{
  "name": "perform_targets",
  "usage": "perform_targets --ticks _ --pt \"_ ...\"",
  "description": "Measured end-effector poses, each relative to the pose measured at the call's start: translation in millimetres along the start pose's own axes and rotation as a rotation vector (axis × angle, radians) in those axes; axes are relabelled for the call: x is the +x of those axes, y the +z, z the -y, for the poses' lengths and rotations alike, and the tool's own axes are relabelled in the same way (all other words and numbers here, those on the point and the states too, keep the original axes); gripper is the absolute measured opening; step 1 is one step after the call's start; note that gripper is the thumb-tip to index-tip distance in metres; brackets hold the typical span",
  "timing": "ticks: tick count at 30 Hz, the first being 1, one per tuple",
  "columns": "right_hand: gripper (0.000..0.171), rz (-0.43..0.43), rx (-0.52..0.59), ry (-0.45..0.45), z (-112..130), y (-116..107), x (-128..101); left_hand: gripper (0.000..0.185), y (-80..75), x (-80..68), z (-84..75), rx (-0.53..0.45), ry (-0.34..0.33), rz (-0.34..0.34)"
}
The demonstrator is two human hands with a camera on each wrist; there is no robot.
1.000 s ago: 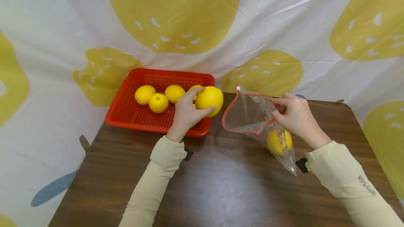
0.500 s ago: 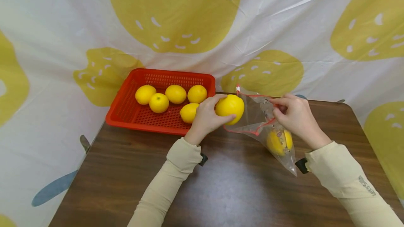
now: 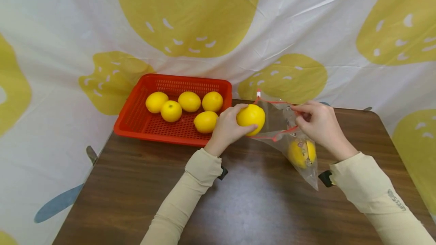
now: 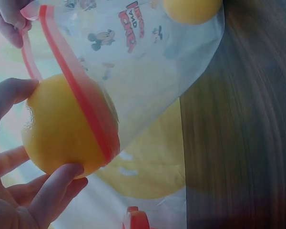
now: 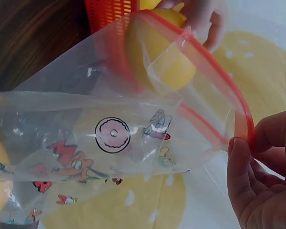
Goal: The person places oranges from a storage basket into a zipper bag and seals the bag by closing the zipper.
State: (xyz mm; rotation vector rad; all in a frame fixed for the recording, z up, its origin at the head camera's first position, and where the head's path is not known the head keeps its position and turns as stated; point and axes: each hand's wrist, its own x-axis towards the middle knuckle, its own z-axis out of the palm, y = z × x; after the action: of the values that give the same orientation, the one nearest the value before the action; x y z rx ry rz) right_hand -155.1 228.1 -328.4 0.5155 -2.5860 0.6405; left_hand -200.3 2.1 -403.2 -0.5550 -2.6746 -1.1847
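Note:
A lemon (image 3: 251,119) is gripped between the thumb and fingers of my left hand (image 3: 227,128), right at the mouth of a clear zip bag. In the left wrist view, the bag's red zip strip (image 4: 76,78) crosses the front of this lemon (image 4: 57,126). My right hand (image 3: 318,126) pinches the far side of the bag's red rim (image 5: 238,107) between thumb and fingers. Cartoon prints cover the clear bag (image 5: 133,157), which hangs tilted with its mouth toward the left. Low in it sits another lemon (image 3: 302,153), seen through the plastic.
Left of the bag stands a red plastic basket (image 3: 160,138) holding several lemons (image 3: 171,111). Both are on a dark wooden table (image 3: 238,207). Behind the table hangs a white cloth (image 3: 293,18) with large yellow fruit prints.
My left hand has carried its lemon rightward from over the basket to the bag's mouth, slowing in the last half second. The right hand stays in place, pinching the rim.

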Motion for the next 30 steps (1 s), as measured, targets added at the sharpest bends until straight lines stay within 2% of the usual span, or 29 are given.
perform_targets --ticks 9,20,25,30 --pt "0.028 0.001 0.045 0.016 1.4 0.4 -1.3 0.057 1.2 0.0 -3.6 0.026 -0.022 0.017" --pt "0.025 0.001 0.059 -0.009 -0.9 2.0 -0.6 0.056 1.4 0.2 -6.0 0.063 0.002 0.026" --pt "0.026 -0.01 0.056 -0.009 -0.4 1.5 0.0 0.06 1.9 3.7 -2.9 0.015 0.047 0.008" --pt "0.024 -0.003 0.053 -0.011 -0.1 2.4 0.7 0.052 -5.0 7.5 -0.3 -0.035 0.139 -0.082"
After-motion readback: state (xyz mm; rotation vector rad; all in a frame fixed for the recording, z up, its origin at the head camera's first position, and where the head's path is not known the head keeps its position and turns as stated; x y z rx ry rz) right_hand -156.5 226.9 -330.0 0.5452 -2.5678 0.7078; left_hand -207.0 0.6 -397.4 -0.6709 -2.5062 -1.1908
